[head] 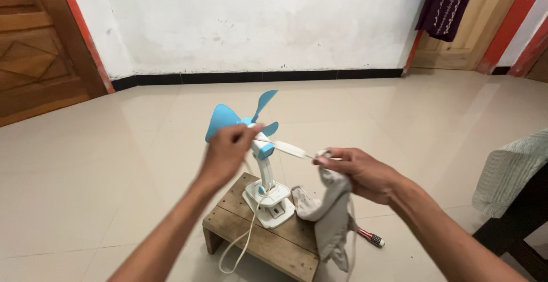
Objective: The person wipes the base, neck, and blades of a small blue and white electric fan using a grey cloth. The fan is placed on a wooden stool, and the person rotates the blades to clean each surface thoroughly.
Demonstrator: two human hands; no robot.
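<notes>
The person sits low over a small wooden stool (285,242) that stands on the pale tiled floor (114,162). On this stool stands a little fan (260,162) with a white base and neck and light blue blades, without any guard in front of the blades. The left hand (225,153) is closed around the top of the fan, just behind the blades, with the fingers curled tight on the white and blue head. The right hand (359,173) is to the right of the fan, and its fingers are pinched together on a grey cloth (331,213), which hangs down from the hand until the stool edge. Between the two hands goes a flat white strip (288,148); I cannot tell if it belongs to the fan or to the cloth. A white cord (242,242) falls from the fan base over the front of the stool. Behind the cloth, on the floor, lies a screwdriver (371,238) with a red handle.
</notes>
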